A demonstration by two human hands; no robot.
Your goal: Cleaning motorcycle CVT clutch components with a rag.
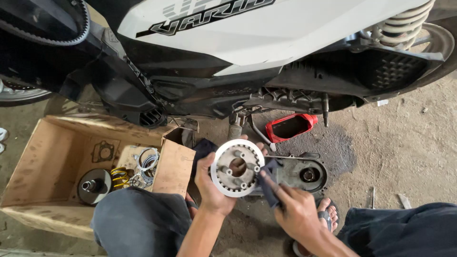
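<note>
The person's left hand [213,183] is clamped around the left rim of a round metal pulley disc [237,167], holding it upright with its face toward the camera; the fingers wrap behind the disc and their tips show over its top edge. The disc has a large centre hole and several smaller bosses around it. The right hand [296,212] is closed on a dark cloth [269,183] and presses it against the disc's lower right edge. The disc sits in the middle of the scene, just in front of a grey engine cover [300,173] that lies on the concrete floor [404,147] to its right.

At the left stands an open cardboard box [43,157] holding a clutch assembly [94,186], a yellow coil spring [119,177] and some metal rings [147,159]. At the far side is a white and black scooter [247,43], and a red tray [290,126] lies on the floor beneath it. The person's knees, in dark trousers, show at the near edge.
</note>
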